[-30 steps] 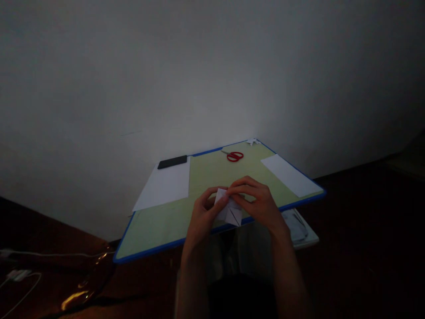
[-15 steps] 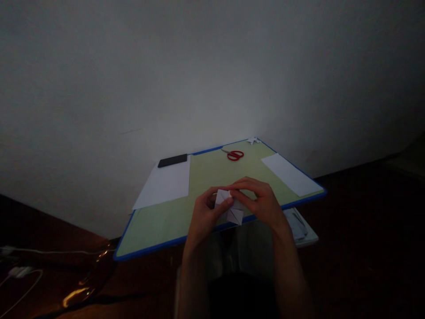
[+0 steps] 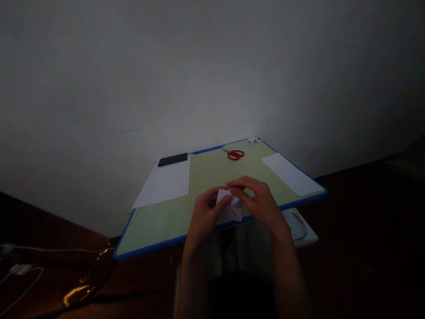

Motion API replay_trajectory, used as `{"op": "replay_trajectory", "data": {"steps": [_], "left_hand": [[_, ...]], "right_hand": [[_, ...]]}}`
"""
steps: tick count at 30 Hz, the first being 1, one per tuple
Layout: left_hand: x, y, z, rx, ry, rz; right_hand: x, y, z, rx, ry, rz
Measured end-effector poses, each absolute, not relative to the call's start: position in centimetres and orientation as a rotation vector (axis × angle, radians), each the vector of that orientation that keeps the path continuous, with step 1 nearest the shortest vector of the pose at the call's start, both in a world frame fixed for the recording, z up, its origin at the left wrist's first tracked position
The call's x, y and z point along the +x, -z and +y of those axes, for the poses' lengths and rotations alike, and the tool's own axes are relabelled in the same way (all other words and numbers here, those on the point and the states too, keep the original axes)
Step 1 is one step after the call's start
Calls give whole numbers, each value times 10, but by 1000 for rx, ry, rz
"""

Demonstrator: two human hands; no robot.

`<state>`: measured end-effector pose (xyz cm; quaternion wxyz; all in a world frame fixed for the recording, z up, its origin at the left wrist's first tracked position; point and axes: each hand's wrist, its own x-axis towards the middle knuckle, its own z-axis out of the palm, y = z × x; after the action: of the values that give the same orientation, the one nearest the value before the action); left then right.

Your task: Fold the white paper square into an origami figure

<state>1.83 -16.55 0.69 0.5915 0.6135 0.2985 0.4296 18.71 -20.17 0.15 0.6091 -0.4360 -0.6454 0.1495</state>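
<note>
A small folded white paper piece (image 3: 231,207) is held over the near edge of a green board with a blue rim (image 3: 159,221). My left hand (image 3: 206,214) pinches its left side, thumb on top. My right hand (image 3: 259,201) grips its right side, fingers curled over the upper edge. Both hands are closed on the paper, which shows diagonal creases at its lower corner.
On the board lie a white sheet (image 3: 165,182) at the left, a narrower white sheet (image 3: 289,173) at the right, red scissors (image 3: 235,154) and a small folded paper shape (image 3: 253,140) at the back. A black phone (image 3: 172,159) tops the left sheet. Cables (image 3: 20,270) lie on the dark floor at left.
Both hands have shifted slightly up and away with the paper. The right fingers have curled further over its top edge. Nothing else on the board has moved.
</note>
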Motion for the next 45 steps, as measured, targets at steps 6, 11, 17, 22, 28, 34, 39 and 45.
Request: {"op": "replay_trajectory", "data": {"steps": [6, 11, 17, 22, 28, 34, 39, 45], "left_hand": [[16, -6, -165, 1480, -1003, 734], [14, -6, -166, 1526, -998, 722], [13, -5, -166, 1503, -998, 691], [16, -4, -165, 1500, -1017, 682], [15, 0, -164, 1524, -1010, 667], [13, 2, -162, 1515, -982, 673], [12, 1, -163, 1569, -965, 679], [12, 2, -163, 1574, -983, 680]], "right_hand": [[181, -4, -203, -1021, -361, -1452], [179, -4, -203, -1041, -366, -1426], [178, -3, -203, -1054, -382, -1386], [177, -2, -202, -1050, -400, -1329], [178, -2, -201, -1032, -424, -1310], [178, -1, -200, -1051, -490, -1254], [176, 0, -198, -1068, -468, -1237], [175, -1, -198, -1073, -419, -1252]]}}
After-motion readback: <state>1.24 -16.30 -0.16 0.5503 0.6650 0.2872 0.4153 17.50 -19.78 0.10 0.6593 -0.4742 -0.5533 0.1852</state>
